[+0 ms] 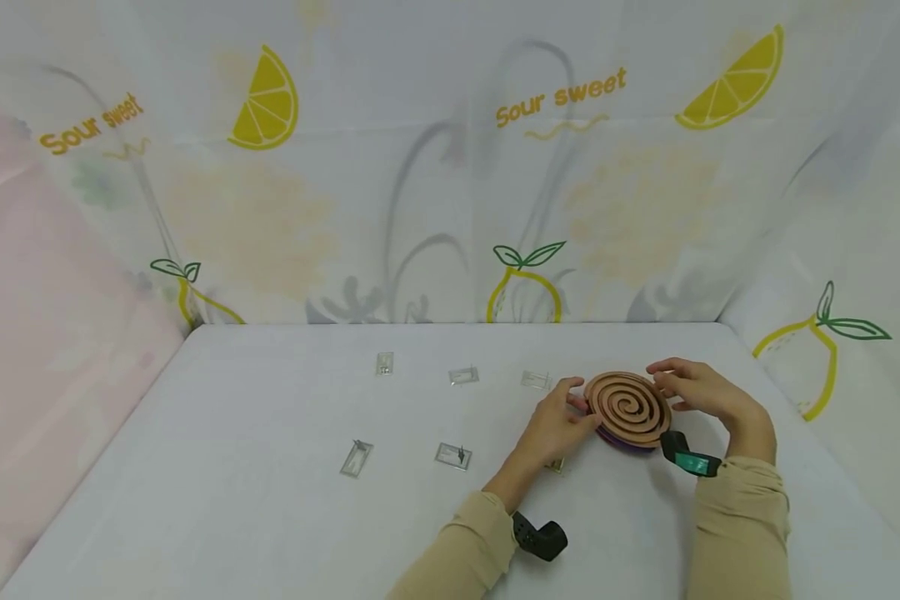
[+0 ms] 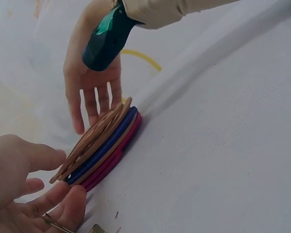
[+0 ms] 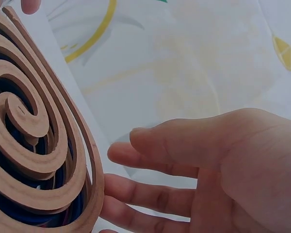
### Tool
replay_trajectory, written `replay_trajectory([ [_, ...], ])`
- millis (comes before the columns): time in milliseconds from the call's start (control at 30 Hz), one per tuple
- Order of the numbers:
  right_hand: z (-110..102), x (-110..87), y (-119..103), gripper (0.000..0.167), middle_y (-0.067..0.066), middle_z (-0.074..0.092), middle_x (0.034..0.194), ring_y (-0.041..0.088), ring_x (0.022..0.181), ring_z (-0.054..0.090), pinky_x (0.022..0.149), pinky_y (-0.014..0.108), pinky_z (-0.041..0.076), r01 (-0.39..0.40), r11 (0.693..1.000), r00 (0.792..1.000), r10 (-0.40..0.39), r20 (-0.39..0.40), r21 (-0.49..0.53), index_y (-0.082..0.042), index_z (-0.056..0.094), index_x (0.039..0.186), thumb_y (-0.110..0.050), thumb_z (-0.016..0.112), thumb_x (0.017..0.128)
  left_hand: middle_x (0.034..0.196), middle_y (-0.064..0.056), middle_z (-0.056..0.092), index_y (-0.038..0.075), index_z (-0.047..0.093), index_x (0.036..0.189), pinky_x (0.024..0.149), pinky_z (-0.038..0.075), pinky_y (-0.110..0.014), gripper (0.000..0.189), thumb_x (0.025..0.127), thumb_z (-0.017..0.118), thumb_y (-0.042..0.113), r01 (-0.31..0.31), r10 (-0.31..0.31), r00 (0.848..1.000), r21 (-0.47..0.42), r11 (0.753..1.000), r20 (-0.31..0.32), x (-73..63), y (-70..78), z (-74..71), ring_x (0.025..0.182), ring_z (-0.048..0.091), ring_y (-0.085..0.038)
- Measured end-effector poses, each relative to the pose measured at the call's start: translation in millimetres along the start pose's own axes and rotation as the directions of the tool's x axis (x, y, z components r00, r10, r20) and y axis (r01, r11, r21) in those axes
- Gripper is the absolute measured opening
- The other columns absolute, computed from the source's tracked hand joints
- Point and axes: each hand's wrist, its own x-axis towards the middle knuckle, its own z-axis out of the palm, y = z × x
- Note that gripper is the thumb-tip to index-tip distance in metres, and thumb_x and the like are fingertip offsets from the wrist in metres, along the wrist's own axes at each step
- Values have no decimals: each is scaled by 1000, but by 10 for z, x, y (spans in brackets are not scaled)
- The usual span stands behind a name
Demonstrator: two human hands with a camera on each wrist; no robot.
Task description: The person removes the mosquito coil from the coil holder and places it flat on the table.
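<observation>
A stack of spiral mosquito coils [image 1: 630,408] lies at the right of the white table, a tan coil on top. In the left wrist view its edge shows blue, tan and pink coils [image 2: 104,158] beneath. My left hand [image 1: 557,427] is at the stack's left edge, thumb and fingers spread and loosely bent, fingertips at the rim. My right hand [image 1: 701,390] is at the opposite edge with fingers extended; in the right wrist view the lower fingertips [image 3: 119,189] meet the outer ring. How firmly either hand touches cannot be told.
Several small metal stands lie left of the stack, among them a front stand [image 1: 453,456], a left stand [image 1: 357,459] and a back stand [image 1: 463,376]. Another stand [image 1: 555,465] is partly hidden by the left hand. A printed cloth [image 1: 420,167] hangs behind.
</observation>
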Motion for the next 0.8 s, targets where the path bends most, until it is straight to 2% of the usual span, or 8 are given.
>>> replay_trajectory([
  [167, -1, -4, 5, 48, 33, 49, 127, 41, 112, 53, 89, 48, 50, 2, 1000, 1000, -3, -13, -28, 7, 39, 135, -28, 36, 102, 104, -4, 65, 11, 46, 136, 70, 48, -18, 52, 89, 64, 24, 3, -3, 1000, 13, 1000, -13, -2, 5, -14, 84, 64, -9],
  [300, 11, -24, 0, 47, 32, 49, 128, 42, 114, 51, 87, 48, 47, 13, 999, 999, -16, -48, -48, 5, 41, 135, -29, 35, 102, 106, -3, 65, 12, 47, 135, 71, 48, -17, 48, 91, 61, 21, -14, 13, 999, -12, 1000, -29, -8, 23, -58, 87, 64, -9],
  [433, 7, -35, -42, 45, 28, 52, 125, 31, 107, 54, 86, 41, 47, 59, 996, 992, -66, -112, -72, 3, 43, 134, -29, 37, 102, 108, -4, 64, 13, 48, 135, 72, 49, -17, 44, 92, 58, 18, -51, 48, 997, -54, 997, -59, 6, 58, -175, 94, 65, -13],
  [500, 8, -34, -71, 44, 27, 54, 125, 24, 105, 54, 86, 38, 46, 83, 993, 986, -94, -137, -83, 2, 45, 133, -28, 38, 102, 108, -4, 64, 14, 48, 135, 73, 50, -17, 43, 92, 58, 17, -68, 63, 995, -58, 996, -77, 11, 66, -263, 97, 65, -15],
  [567, 14, -24, -105, 44, 26, 53, 126, 24, 107, 54, 88, 39, 46, 96, 991, 983, -108, -149, -89, 1, 45, 133, -29, 37, 102, 109, -5, 65, 15, 48, 134, 75, 51, -19, 43, 93, 57, 17, -81, 76, 993, -51, 995, -95, 14, 59, -372, 99, 65, -17],
  [667, 37, 6, -179, 45, 27, 52, 129, 34, 113, 52, 91, 45, 44, 116, 990, 980, -127, -151, -79, 0, 44, 134, -30, 37, 102, 110, -6, 64, 14, 47, 135, 78, 52, -22, 43, 93, 57, 17, -94, 91, 988, -21, 995, -122, 14, 11, -577, 102, 65, -19],
  [800, 83, 69, -313, 45, 27, 49, 132, 41, 119, 47, 92, 51, 42, 143, 987, 977, -153, -149, -79, -2, 44, 135, -31, 37, 102, 114, -9, 62, 14, 44, 137, 82, 53, -30, 46, 93, 58, 17, -92, 97, 983, 41, 995, -154, -23, -95, -932, 104, 63, -21],
])
